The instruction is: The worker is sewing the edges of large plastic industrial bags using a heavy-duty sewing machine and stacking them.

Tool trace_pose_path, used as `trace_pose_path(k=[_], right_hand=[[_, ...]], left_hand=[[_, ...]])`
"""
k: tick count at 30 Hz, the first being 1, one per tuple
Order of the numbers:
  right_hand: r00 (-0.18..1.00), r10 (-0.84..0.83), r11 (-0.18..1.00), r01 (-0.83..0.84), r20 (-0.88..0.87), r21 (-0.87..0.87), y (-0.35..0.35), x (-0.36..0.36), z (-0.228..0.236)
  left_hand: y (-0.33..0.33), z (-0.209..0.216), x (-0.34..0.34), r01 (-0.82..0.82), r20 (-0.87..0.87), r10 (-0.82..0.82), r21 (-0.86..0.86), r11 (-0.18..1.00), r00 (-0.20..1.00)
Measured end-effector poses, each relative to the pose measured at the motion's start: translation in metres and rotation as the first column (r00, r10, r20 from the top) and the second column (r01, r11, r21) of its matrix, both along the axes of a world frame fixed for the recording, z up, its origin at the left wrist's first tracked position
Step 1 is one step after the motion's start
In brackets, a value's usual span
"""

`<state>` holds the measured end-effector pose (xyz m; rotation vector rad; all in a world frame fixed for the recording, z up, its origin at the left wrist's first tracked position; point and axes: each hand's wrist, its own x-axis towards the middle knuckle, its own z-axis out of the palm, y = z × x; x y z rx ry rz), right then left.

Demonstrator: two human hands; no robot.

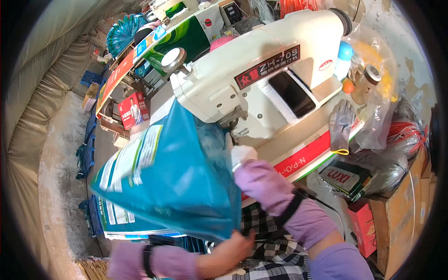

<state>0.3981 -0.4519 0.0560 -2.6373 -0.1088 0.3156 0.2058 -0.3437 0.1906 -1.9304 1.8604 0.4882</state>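
A large blue plastic bag [186,172] with white printed panels is spread at the sewing machine [275,60], one edge by the needle area. My right hand [242,155], in a white glove, is closed on the bag's edge just below the presser foot [228,122]; some fingers are hidden. Near my lap, my bare left hand [233,251] grips the bag's lower corner, slightly smeared by motion. More flat blue bags [116,219] lie stacked under the left part of this one.
A phone [291,94] lies on the machine bed. To the right are a grey glove [341,123], a lidded jar [366,84], an orange fruit [348,86] and a cardboard box [396,214]. A red box [134,110] stands beyond the bag.
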Motion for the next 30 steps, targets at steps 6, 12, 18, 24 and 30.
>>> trace_pose_path(k=[6, 12, 18, 24, 30], right_hand=[[0.98, -0.031, 0.986, 0.063, -0.198, 0.157, -0.014, -0.044, 0.023], [0.996, 0.041, 0.742, 0.025, -0.082, 0.67, -0.028, -0.167, -0.005], [0.905, 0.031, 0.415, 0.374, -0.424, 0.829, -0.024, -0.198, -0.01], [0.93, 0.045, 0.304, 0.336, -0.366, 0.892, -0.015, -0.233, -0.002], [0.964, 0.041, 0.611, 0.183, -0.262, 0.77, -0.034, -0.213, 0.027]], left_hand=[[-0.094, 0.069, 0.099, -0.03, -0.316, -0.075, -0.315, 0.949, 0.946], [0.04, -0.004, 0.219, -0.705, -0.146, 0.821, 0.444, 0.552, 0.551], [0.047, 0.028, 0.113, -0.573, -0.688, 0.621, 0.355, 0.739, 0.374], [0.037, -0.006, 0.063, -0.381, -0.567, 0.329, 0.029, 0.924, 0.755], [0.023, -0.014, -0.011, -0.503, -0.324, 0.477, 0.005, 0.865, 0.817]])
